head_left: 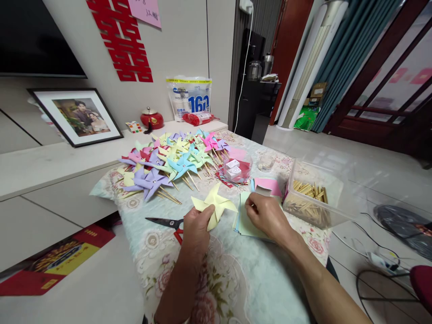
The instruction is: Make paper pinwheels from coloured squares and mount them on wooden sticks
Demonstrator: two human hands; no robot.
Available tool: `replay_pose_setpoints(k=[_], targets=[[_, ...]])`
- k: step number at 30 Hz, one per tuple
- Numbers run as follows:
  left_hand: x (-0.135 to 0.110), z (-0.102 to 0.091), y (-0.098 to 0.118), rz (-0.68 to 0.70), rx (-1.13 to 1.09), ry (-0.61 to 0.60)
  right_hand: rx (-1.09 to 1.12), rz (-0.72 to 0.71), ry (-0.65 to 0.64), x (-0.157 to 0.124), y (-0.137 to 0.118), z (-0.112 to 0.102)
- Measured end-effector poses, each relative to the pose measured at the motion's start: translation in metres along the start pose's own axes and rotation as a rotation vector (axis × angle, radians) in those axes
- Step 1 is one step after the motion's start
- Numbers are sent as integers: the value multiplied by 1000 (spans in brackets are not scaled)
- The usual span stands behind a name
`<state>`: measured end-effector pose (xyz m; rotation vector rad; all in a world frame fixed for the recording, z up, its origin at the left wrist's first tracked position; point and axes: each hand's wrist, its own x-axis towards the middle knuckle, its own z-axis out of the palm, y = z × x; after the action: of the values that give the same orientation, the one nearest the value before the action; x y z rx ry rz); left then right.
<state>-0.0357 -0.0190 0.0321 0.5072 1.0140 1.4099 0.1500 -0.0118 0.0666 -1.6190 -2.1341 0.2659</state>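
My left hand (196, 229) is closed on a pale yellow paper pinwheel (216, 204) and holds it just above the table. My right hand (266, 215) rests on a stack of coloured paper squares (248, 220), its fingers pinched together near the stack's top edge; what they hold, if anything, is too small to make out. Behind both hands lies a big heap of finished pinwheels on wooden sticks (168, 164).
Scissors with red handles (167, 222) lie left of my left hand. A clear box of wooden sticks (308, 198) stands at the right table edge. A small clear tub (236, 168) and pink paper (268, 185) sit behind the stack. Floral cloth (236, 274) covers the table.
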Motion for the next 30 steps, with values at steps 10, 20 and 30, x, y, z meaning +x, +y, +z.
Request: replay_pose_setpoints(k=[10, 20, 30], targets=[[1, -4, 8, 52, -51, 113, 978, 195, -118, 36, -12, 38], [6, 1, 5, 49, -149, 274, 1421, 432, -286, 27, -3, 55], [7, -4, 5, 85, -128, 369, 1596, 456, -347, 23, -13, 59]])
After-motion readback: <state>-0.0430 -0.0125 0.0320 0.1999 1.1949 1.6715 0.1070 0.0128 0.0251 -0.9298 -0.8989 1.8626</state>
